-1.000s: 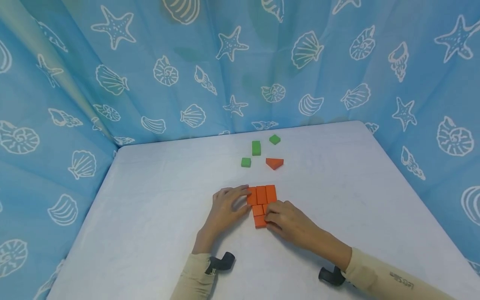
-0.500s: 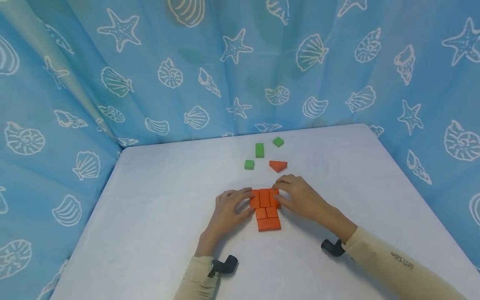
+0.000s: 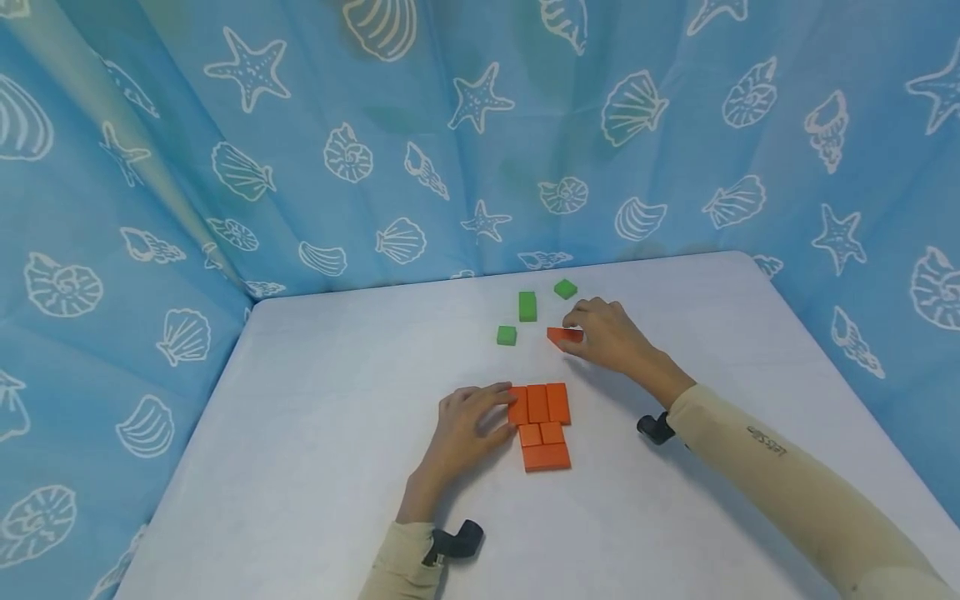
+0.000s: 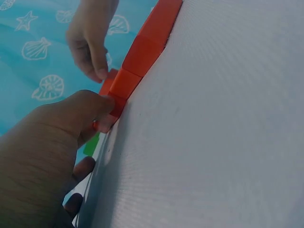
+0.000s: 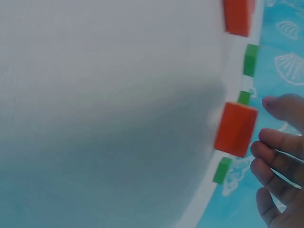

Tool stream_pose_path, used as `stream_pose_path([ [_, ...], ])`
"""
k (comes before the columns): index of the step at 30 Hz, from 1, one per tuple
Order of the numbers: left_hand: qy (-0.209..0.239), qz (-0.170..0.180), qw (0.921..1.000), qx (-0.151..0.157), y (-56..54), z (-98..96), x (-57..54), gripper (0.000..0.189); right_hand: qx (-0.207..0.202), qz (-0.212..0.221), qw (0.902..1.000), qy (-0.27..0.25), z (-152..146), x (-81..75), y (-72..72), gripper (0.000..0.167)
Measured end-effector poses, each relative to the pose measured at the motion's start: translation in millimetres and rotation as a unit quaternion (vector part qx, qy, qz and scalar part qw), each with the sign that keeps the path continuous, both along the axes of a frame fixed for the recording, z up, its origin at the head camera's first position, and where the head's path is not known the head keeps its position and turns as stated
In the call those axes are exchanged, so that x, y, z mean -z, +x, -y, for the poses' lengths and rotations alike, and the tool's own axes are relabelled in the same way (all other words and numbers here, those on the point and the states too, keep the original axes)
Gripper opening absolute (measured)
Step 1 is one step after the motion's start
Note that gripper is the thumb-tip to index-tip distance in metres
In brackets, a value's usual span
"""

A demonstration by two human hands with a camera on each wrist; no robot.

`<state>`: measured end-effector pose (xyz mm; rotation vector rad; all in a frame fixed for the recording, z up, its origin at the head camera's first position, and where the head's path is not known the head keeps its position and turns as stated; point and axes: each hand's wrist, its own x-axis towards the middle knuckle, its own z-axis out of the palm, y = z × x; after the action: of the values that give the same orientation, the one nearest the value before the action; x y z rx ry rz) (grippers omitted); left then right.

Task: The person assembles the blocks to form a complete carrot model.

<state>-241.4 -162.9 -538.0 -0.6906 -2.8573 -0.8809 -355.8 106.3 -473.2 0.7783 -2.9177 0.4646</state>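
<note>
Several flat orange blocks [image 3: 537, 405] lie pushed together on the white table: upright rectangles side by side, two small squares below them, a wide rectangle [image 3: 547, 457] nearest me. My left hand [image 3: 461, 433] pinches the leftmost upright block [image 3: 518, 406] end to end, index finger at its far end, thumb at its near corner. Beyond the group, my right hand [image 3: 609, 336] reaches over an orange triangular block [image 3: 558, 334], thumb and index finger on either side of it. In the right wrist view its fingers are spread and loose beside the triangular block [image 5: 236, 129].
Three green blocks lie near the far edge: a small square [image 3: 506, 335], an upright rectangle [image 3: 527, 306] and a diamond-like one [image 3: 565, 288]. A blue shell-print curtain [image 3: 435, 150] hangs behind the white table [image 3: 322, 417].
My right hand has gone from the lower blocks to the right upright block, then away from me to the triangular block. My left hand stays at the group's left side.
</note>
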Motion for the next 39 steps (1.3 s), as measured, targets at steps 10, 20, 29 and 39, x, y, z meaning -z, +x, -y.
stream_pose_path([
  [10,0.017,-0.015,0.9997,0.002,0.1,-2.9,-3.3,0.042,0.014,-0.026,0.9996,0.006,-7,6.3,3.2,0.027],
  [20,0.012,-0.014,0.9998,0.007,-0.1,-2.1,-7.0,0.041,0.027,-0.008,0.9993,-0.025,-30,9.4,28.7,0.027],
  [29,0.020,-0.013,0.9997,0.001,2.8,1.7,-5.4,0.042,0.013,0.006,0.9996,-0.024,-36,10.4,54.3,0.027],
  [39,0.025,-0.006,0.9997,0.005,3.2,-0.7,-3.7,0.043,-0.017,0.004,0.9989,-0.044,-46,15.2,104.9,0.025],
])
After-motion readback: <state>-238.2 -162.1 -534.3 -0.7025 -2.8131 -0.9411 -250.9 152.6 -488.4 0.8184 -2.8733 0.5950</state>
